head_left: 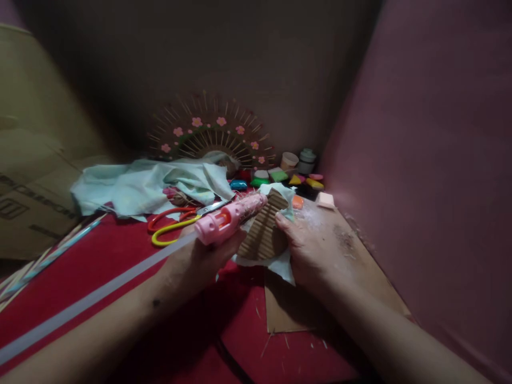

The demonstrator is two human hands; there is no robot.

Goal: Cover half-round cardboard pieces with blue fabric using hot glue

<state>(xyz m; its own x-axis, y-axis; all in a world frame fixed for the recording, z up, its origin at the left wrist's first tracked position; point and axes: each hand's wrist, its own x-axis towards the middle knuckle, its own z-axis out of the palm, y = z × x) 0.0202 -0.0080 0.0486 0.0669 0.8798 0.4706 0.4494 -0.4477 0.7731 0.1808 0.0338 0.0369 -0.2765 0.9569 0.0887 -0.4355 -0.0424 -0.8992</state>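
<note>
Red desk (124, 248): left fingers (232, 245) grip pink glue gun (216, 226), right fingers (285, 224) pinch cardboard (264, 232) over cloth (283, 265); gluing, likely; calls for steady aim.

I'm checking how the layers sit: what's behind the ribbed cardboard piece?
Pale blue cloth shows past the top and bottom edges of the ribbed cardboard piece. Whatever lies directly behind its middle is covered and can't be seen.
</note>
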